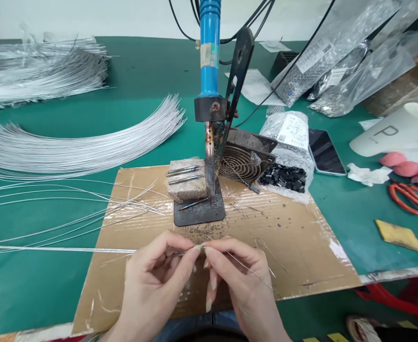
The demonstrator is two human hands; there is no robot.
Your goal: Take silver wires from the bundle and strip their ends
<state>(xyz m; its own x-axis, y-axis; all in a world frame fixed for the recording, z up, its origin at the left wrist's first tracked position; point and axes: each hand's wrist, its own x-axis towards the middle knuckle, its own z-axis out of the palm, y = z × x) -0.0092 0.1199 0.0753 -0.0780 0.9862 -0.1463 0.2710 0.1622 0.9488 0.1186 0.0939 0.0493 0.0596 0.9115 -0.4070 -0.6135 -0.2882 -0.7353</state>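
My left hand (155, 280) pinches a long thin white wire (59, 249) that runs off to the left across the table. My right hand (237, 280) pinches a thin wire (251, 271) trailing right, its fingertips meeting those of the left hand over the cardboard sheet (301, 247). Just beyond the hands stands a blue-handled soldering iron (209, 57) clamped tip-down on a black base plate (199, 213), next to a block (187, 183) with metal tips lying on it.
Bundles of white wires (73, 147) fan across the left of the green table. A small fan (242, 161), a bag of black parts (283, 175), a phone (325, 152), orange scissors (412, 197), a yellow sponge (399, 235) and silvery bags (344, 71) lie right.
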